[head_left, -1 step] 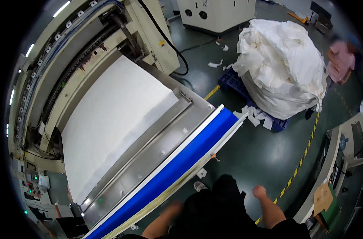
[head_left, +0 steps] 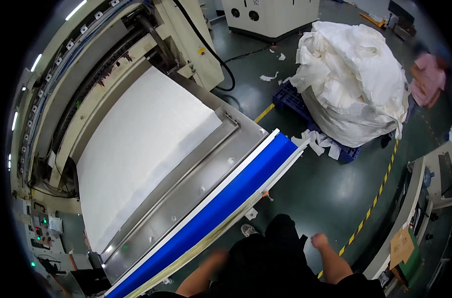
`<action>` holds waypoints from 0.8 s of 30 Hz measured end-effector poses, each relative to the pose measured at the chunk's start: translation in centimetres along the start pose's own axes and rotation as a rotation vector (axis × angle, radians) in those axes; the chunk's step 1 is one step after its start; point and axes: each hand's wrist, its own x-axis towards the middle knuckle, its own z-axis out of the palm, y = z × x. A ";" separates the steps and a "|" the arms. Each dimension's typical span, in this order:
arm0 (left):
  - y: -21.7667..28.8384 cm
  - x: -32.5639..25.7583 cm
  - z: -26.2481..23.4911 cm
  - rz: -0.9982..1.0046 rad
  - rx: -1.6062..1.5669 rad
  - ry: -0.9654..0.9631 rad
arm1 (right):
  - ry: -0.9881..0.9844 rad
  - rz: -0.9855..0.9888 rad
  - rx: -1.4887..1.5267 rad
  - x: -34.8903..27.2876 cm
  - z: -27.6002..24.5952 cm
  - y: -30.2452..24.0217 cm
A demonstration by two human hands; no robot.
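Note:
My left hand hangs low by my body, close to the front edge of the machine. It is smeared, and its fingers cannot be made out. My right hand hangs over the floor on my other side, its fingers curled in with nothing seen in them. Nearest to my left hand is a blue strip between white edges along the machine's front. Beyond it, a wide white sheet of material lies on the metal bed and runs back under the machine.
A big white sack of crumpled white material stands on a blue pallet, with scraps beside it. Yellow-black tape marks the floor. A bench with a cardboard piece stands right; a person in pink is beyond.
My right hand has shifted slightly left. The view has moved a little; the sheet and the sack look the same.

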 end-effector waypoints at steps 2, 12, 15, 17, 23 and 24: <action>1.5 1.5 -0.6 -0.006 -0.124 0.065 | -0.177 -0.067 -0.160 1.1 4.6 0.2; 6.6 3.1 1.9 -0.111 -0.087 0.115 | -0.293 -0.157 -0.213 11.1 -6.4 1.6; 6.1 2.9 9.7 -0.106 -0.097 0.418 | -0.369 -0.254 -0.157 14.6 -9.0 -0.5; 10.4 5.8 7.3 -0.196 -0.194 0.385 | -0.264 -0.380 -0.334 19.0 -10.0 2.4; 19.0 3.9 -2.7 -0.472 -0.531 0.154 | -0.352 -0.375 -0.233 19.3 -14.8 -1.9; 19.4 4.2 -2.3 -0.475 -0.567 0.175 | -0.349 -0.454 -0.274 19.6 -15.5 -2.3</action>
